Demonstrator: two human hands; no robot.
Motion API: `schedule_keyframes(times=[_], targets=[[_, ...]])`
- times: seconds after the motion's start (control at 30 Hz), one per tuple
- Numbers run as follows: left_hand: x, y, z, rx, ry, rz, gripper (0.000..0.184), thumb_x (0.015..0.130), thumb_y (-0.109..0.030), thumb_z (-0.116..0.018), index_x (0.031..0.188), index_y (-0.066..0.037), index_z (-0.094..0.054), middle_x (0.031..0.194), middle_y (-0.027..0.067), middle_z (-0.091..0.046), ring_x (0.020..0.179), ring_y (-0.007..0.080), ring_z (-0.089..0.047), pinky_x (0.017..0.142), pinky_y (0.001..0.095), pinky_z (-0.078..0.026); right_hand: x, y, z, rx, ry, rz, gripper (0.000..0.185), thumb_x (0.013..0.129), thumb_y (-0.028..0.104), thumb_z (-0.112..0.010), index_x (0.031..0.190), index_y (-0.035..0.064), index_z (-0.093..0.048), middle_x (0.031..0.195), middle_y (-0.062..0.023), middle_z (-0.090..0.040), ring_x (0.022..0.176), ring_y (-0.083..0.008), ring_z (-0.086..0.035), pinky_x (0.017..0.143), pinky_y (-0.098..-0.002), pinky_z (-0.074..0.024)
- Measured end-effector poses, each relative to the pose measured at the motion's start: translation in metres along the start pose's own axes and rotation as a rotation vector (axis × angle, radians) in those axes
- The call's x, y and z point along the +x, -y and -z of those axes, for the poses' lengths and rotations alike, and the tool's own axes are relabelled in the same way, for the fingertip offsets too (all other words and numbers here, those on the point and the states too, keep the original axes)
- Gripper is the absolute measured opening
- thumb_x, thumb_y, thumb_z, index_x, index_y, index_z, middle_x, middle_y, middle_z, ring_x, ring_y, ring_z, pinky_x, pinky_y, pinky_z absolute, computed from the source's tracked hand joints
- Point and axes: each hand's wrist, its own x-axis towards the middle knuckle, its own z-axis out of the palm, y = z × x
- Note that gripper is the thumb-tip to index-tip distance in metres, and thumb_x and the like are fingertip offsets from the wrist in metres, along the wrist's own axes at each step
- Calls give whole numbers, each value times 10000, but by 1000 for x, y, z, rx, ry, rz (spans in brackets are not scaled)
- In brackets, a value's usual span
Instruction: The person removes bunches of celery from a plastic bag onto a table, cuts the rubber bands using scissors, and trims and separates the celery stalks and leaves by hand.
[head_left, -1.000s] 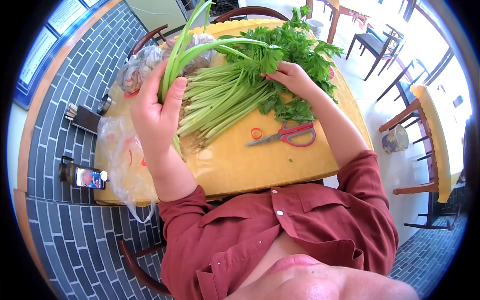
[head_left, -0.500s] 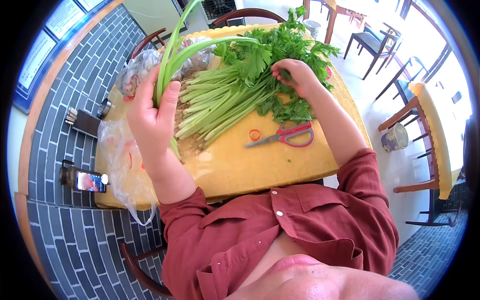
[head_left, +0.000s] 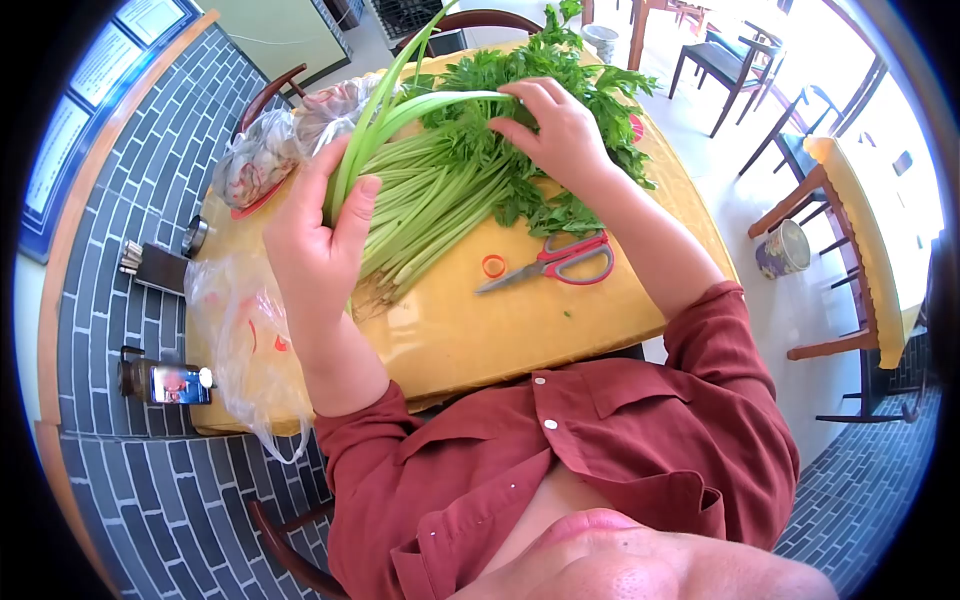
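Observation:
My left hand (head_left: 318, 215) is closed around a long-leaved green stalk (head_left: 375, 130) that looks like a leek. One leaf rises past the far table edge, while another bends over to the right. At that bent leaf's tip is my right hand (head_left: 560, 130), its thumb and fingers apart; whether they touch the tip I cannot tell. Beneath both hands lies a pile of celery (head_left: 440, 205), pale stems toward the left and leafy tops toward the right. Scissors (head_left: 560, 262) with red-and-grey handles rest on the table, blades to the left, near a small red ring (head_left: 493, 266).
The table (head_left: 450, 335) has a yellow cover. Filled plastic bags (head_left: 255, 160) stand at its far left, and a thin clear bag (head_left: 250, 340) hangs over the near left edge. A phone (head_left: 180, 385) leans by the brick wall. Chairs and a bucket (head_left: 783, 248) are to the right.
My right hand has lifted from the celery leaves and moved left and up to the bent leaf's tip, opening its fingers. My left hand keeps its hold on the stalk. The view has shifted slightly.

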Motion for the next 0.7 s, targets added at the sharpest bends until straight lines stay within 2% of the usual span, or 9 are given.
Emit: schedule_keyframes(times=[0.07, 0.17, 0.27, 0.37, 0.47, 0.57, 0.6, 0.7], targets=[[0, -4, 1, 13, 17, 23, 320, 829, -177, -682, 1101, -26, -610, 797, 44, -633, 625, 72, -527, 581, 208, -432, -3, -12, -9, 16, 27, 56, 334, 815, 205, -659, 1127, 111, -581, 988, -98, -576, 877, -263, -584, 725, -336, -498], [0, -2, 1, 17, -4, 6, 318, 827, -180, -685, 1099, -32, -612, 798, 42, -635, 636, 73, -531, 590, 210, -435, -1, -8, -7, -44, 20, 149, 221, 841, 187, -619, 1040, 89, -609, 842, -69, -555, 786, -252, -579, 696, -340, -503], [2, -2, 2, 13, -10, 4, 317, 828, -177, -685, 1099, -32, -611, 798, 43, -634, 641, 73, -532, 595, 208, -437, 0, -8, -1, -118, 91, 125, 231, 848, 187, -614, 1059, 96, -604, 831, -70, -543, 762, -253, -566, 692, -337, -496], [2, 1, 4, 57, -17, 2, 308, 832, -170, -681, 1095, -27, -610, 799, 41, -632, 646, 70, -533, 599, 207, -439, 4, -14, -4, 138, 74, 106, 257, 854, 131, -612, 1109, 108, -590, 832, -64, -563, 681, -196, -550, 672, -303, -473], [1, 5, 6, 15, -40, 42, 305, 833, -168, -679, 1094, -27, -609, 803, 43, -633, 650, 72, -535, 607, 213, -443, 6, -6, 11, 437, 95, -279, 221, 850, 154, -628, 1059, 87, -598, 843, -43, -596, 680, -134, -540, 678, -277, -458], [2, 8, 7, -2, -31, 17, 306, 832, -170, -681, 1095, -31, -609, 808, 43, -638, 650, 73, -537, 607, 214, -445, 5, -18, 9, 458, 126, -298, 202, 839, 168, -644, 1003, 59, -598, 850, -29, -621, 670, -102, -527, 673, -271, -451], [3, 8, 7, 9, -32, 5, 306, 833, -171, -681, 1096, -32, -609, 811, 44, -640, 650, 75, -540, 607, 214, -445, 6, -21, 8, 324, 100, -96, 177, 852, 153, -616, 984, 36, -595, 854, -58, -598, 733, -161, -547, 721, -297, -453], [4, 6, 6, 34, -32, -18, 303, 834, -173, -679, 1094, -34, -610, 817, 49, -645, 650, 81, -548, 607, 216, -448, 7, -28, 2, 147, 75, 194, 158, 865, 134, -582, 987, 35, -597, 857, -88, -563, 830, -230, -537, 779, -329, -447]])
